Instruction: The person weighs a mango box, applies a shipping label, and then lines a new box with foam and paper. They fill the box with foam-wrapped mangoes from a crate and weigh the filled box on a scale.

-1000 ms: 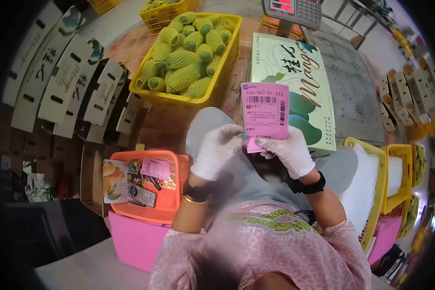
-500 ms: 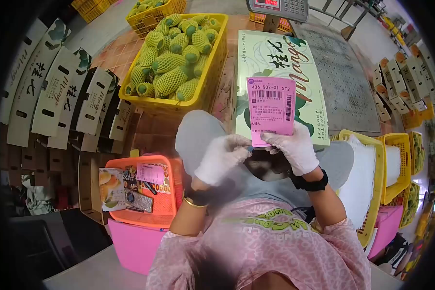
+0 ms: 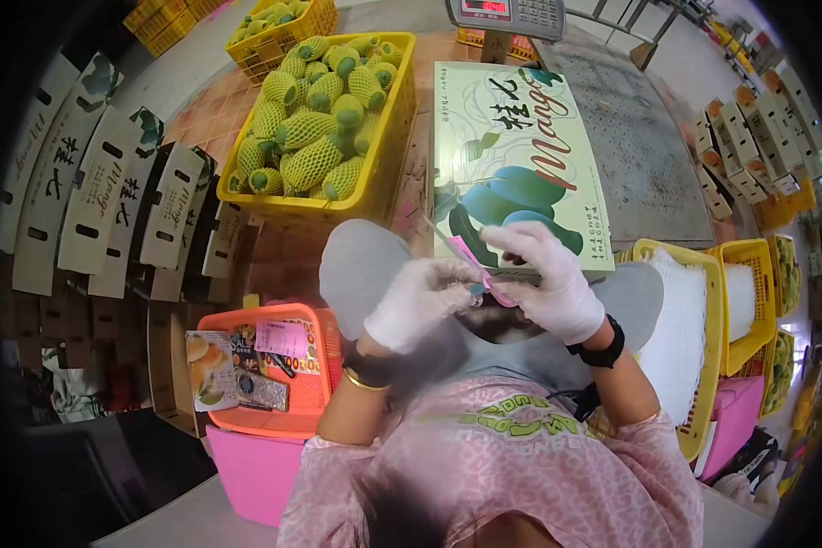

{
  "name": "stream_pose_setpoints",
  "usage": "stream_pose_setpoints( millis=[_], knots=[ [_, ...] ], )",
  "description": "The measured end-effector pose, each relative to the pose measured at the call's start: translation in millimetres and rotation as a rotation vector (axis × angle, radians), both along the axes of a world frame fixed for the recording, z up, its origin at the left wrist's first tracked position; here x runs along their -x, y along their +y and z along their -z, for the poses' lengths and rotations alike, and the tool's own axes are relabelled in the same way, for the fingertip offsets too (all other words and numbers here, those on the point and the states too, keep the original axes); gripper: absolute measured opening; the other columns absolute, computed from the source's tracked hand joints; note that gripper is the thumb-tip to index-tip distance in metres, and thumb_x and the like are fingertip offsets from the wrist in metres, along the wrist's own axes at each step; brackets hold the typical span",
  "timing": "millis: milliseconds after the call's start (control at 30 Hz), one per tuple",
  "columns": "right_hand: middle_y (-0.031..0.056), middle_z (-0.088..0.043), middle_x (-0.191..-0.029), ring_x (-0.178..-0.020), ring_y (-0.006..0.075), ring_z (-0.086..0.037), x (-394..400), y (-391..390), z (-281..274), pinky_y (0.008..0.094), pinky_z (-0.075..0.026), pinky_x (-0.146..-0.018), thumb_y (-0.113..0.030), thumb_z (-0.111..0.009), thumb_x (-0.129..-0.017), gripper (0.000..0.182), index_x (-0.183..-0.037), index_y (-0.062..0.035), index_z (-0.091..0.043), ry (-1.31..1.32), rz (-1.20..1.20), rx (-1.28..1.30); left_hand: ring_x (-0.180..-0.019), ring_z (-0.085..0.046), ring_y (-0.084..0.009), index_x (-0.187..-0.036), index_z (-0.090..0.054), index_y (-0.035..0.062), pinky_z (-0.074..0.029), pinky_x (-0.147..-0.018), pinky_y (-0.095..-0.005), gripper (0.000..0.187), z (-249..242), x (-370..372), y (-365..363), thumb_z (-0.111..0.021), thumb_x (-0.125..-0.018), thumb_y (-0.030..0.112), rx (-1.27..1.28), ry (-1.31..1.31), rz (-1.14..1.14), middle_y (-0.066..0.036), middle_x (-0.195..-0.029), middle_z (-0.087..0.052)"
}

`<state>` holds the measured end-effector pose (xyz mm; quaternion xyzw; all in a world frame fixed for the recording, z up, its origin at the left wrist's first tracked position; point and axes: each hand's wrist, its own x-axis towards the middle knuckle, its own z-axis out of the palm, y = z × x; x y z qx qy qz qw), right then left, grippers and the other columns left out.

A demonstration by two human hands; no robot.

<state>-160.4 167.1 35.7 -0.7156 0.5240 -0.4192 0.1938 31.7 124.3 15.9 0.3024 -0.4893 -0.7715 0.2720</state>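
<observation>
A pink shipping label point(image 3: 470, 254) is turned nearly edge-on between my gloved hands, over my lap. My left hand point(image 3: 417, 304) is closed in a pinch at the label's left side, with a small blue bit point(image 3: 477, 289) showing at its fingertips. My right hand point(image 3: 557, 288) grips the label's lower end near the thumb, its other fingers raised and partly stretched. Just beyond my hands lies a closed, pale green mango box point(image 3: 484, 137), printed with blue-green mangoes.
A yellow crate point(image 3: 395, 137) of net-wrapped mangoes stands ahead left. At lower left an orange basket point(image 3: 306, 395) holds a phone point(image 3: 263, 388) and pink labels point(image 3: 281, 338). Printed cartons point(image 3: 100, 201) line the left. A scale point(image 3: 507, 14) stands ahead; yellow crates point(image 3: 714, 347) are at right.
The label has tipped from facing me, print showing, to nearly edge-on. My right hand's upper fingers have lifted and spread. The view has shifted slightly.
</observation>
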Motion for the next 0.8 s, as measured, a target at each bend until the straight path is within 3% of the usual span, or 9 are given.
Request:
stream_pose_setpoints(
  millis=[67,200,233,333,467,500,667,733,800],
  knots=[
    [0.0117,-0.056,-0.098,-0.085,0.0248,-0.057,1.8,-0.9,-4.0,0.0325,-0.047,-0.074,-0.001,-0.066,-0.067,0.050,-0.114,-0.0111,-0.054,0.001,-0.180,0.015,-0.070,-0.058,-0.0110,-0.094,-0.059,-0.0010,-0.047,-0.065,-0.0222,0.021,-1.6,1.6,0.4,-0.064,-0.078,0.012,-0.018,0.024,0.022,-0.006,-0.082,-0.063],
    [0.0076,-0.059,-0.083,-0.075,0.0203,-0.058,-0.4,4.0,0.6,0.0286,-0.047,-0.069,0.003,-0.062,-0.066,0.042,-0.105,-0.0088,-0.058,-0.168,-0.207,-0.181,-0.071,-0.057,-0.0116,-0.095,-0.059,-0.0010,-0.047,-0.070,-0.0245,0.020,-5.2,2.4,1.9,-0.061,-0.077,0.008,-0.003,0.044,0.001,-0.004,-0.083,-0.061],
    [0.0062,-0.059,-0.075,-0.069,0.0192,-0.058,-5.4,4.1,-0.7,0.0277,-0.046,-0.067,0.003,-0.061,-0.067,0.039,-0.104,-0.0087,-0.060,-0.177,-0.173,-0.113,-0.071,-0.057,-0.0116,-0.095,-0.059,-0.0010,-0.047,-0.070,-0.0245,0.020,-5.0,1.9,2.0,-0.061,-0.077,0.008,-0.003,0.045,-0.002,-0.004,-0.083,-0.061],
    [0.0072,-0.060,-0.076,-0.068,0.0209,-0.059,-6.2,6.5,-5.4,0.0275,-0.047,-0.065,0.004,-0.059,-0.068,0.038,-0.104,-0.0088,-0.060,-0.199,-0.188,-0.222,-0.072,-0.057,-0.0115,-0.095,-0.058,-0.0008,-0.047,-0.071,-0.0243,0.020,-5.7,0.7,1.3,-0.060,-0.077,0.008,0.004,-0.024,0.006,-0.003,-0.082,-0.059],
    [0.0081,-0.062,-0.082,-0.073,0.0254,-0.061,-0.7,2.2,-1.7,0.0303,-0.048,-0.065,0.005,-0.060,-0.065,0.033,-0.095,-0.0095,-0.064,0.035,-0.246,0.115,-0.074,-0.057,-0.0118,-0.096,-0.057,-0.0003,-0.047,-0.073,-0.0243,0.022,-0.9,-0.9,0.3,-0.060,-0.077,0.009,-0.081,0.034,0.040,-0.004,-0.085,-0.059],
    [0.0066,-0.062,-0.083,-0.074,0.0246,-0.061,0.7,2.8,-7.6,0.0311,-0.049,-0.065,0.005,-0.062,-0.064,0.031,-0.090,-0.0100,-0.065,0.073,-0.249,0.094,-0.075,-0.057,-0.0119,-0.096,-0.057,-0.0001,-0.047,-0.073,-0.0243,0.022,2.8,-1.6,-0.8,-0.061,-0.077,0.010,-0.139,0.051,0.059,-0.004,-0.086,-0.060],
    [0.0068,-0.062,-0.082,-0.074,0.0208,-0.060,2.1,3.0,-4.5,0.0278,-0.049,-0.064,0.010,-0.064,-0.062,0.023,-0.079,-0.0064,-0.061,-0.033,-0.119,0.192,-0.079,-0.057,-0.0127,-0.092,-0.057,0.0012,-0.047,-0.074,-0.0243,0.021,21.9,-4.5,-3.2,-0.063,-0.076,0.013,-0.274,0.167,-0.007,-0.004,-0.097,-0.057],
    [0.0065,-0.060,-0.086,-0.080,0.0228,-0.059,5.9,3.2,-2.6,0.0307,-0.048,-0.068,0.008,-0.065,-0.063,0.024,-0.080,-0.0087,-0.062,-0.199,0.094,0.156,-0.077,-0.058,-0.0131,-0.090,-0.058,0.0005,-0.047,-0.073,-0.0235,0.023,27.5,0.8,-2.5,-0.066,-0.074,0.014,0.199,0.195,-0.229,-0.008,-0.106,-0.053],
    [0.0076,-0.059,-0.088,-0.081,0.0210,-0.058,8.8,2.6,-0.4,0.0295,-0.047,-0.070,0.011,-0.064,-0.064,0.024,-0.080,-0.0061,-0.061,-0.235,0.104,0.134,-0.071,-0.058,-0.0145,-0.084,-0.057,0.0012,-0.048,-0.066,-0.0231,0.019,18.9,4.1,-0.9,-0.066,-0.072,0.013,0.257,0.267,-0.274,-0.012,-0.112,-0.050]
  ],
)
